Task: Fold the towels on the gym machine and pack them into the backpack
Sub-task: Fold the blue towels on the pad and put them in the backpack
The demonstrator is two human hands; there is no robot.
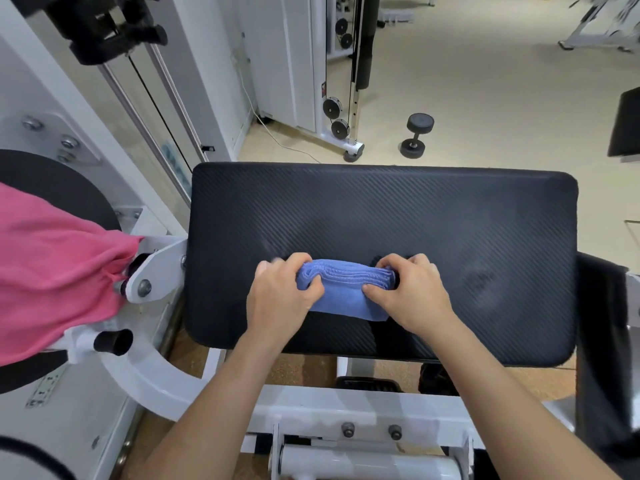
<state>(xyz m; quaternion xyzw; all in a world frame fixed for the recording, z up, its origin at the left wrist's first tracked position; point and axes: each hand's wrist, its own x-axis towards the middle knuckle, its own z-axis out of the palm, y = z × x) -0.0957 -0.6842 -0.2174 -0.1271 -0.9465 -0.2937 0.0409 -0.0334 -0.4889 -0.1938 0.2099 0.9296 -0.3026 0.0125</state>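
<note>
The left hand (282, 296) grips the left end of a folded blue towel (346, 289), fingers curled over its far edge and thumb pressed into the cloth on the near side. The right hand (410, 292) grips the right end the same way, thumb laid on top of the towel and fingers wrapped round the stacked edges. Between the two hands the towel shows several layered folds along its upper rim, and a flat flap lies toward the person.

The towel rests on the black padded seat (381, 209) of the gym machine, near the pad's front edge and roughly at its middle. The rest of the pad is bare ribbed vinyl.

To the left, a pink towel (52, 265) hangs draped over a round black part of the white machine frame (149, 372), well apart from the blue one. At the right edge a dark shape (602, 341) hangs beside the pad; it may be cloth or a bag, but the view is too blurred there to say.

Farther off, on the pale floor beyond the pad, a black dumbbell (415, 135) stands beside a white cable machine (341, 98) with black pulleys.
</note>
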